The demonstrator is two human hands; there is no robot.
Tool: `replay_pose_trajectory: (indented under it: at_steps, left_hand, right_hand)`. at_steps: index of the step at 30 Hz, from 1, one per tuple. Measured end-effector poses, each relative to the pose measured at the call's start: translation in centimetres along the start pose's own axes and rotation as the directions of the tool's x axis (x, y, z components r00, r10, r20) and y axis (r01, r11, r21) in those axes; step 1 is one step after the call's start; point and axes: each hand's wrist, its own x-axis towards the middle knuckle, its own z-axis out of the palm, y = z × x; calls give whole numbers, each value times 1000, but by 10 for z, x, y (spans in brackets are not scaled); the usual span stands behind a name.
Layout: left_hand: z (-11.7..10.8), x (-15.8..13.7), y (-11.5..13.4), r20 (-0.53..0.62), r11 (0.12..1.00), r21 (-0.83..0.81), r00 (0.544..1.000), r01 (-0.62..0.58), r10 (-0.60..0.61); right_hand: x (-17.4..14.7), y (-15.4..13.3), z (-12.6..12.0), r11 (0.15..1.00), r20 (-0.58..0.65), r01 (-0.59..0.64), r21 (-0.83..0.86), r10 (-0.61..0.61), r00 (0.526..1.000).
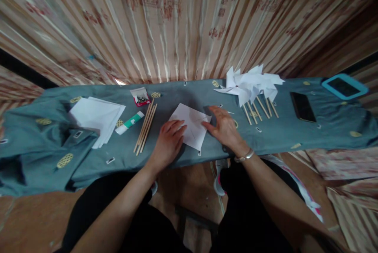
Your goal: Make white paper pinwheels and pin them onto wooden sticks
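Note:
A square sheet of white paper (193,135) lies turned cornerwise on the cloth in front of me, with slits or creases running in from its corners. My left hand (169,141) rests on its left side, fingers stretched over the paper. At the right corner, the thumb of my right hand (224,127) touches the paper's edge, which lifts slightly; the other fingers are spread away from the thumb. Left of the paper are several wooden sticks (146,127), a green and white glue tube (130,122) and a small open red box (141,97) of metal pins.
Folded white sheets (94,117) are stacked at the left. Several white paper pinwheels (251,84) on sticks lie at the back right, beside a dark phone (303,106) and a blue-framed device (345,86). A patterned curtain (177,28) hangs behind the cloth-covered table (283,135).

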Motion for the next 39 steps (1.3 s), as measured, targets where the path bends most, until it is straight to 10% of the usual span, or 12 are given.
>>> replay_pose_trajectory:
  at_steps: [10,31,39]
  left_hand:
    - [16,2,5,219,997,70,976,-22,6]
    - [17,0,5,199,998,55,980,-14,3]
    - [21,-4,0,137,1000,-9,990,-12,13]
  right_hand:
    - [13,-21,50,994,93,-38,101,29,995]
    - [18,35,34,984,-73,-177,-13,176,982]
    - [18,11,21,1000,-118,-10,11,11,993]
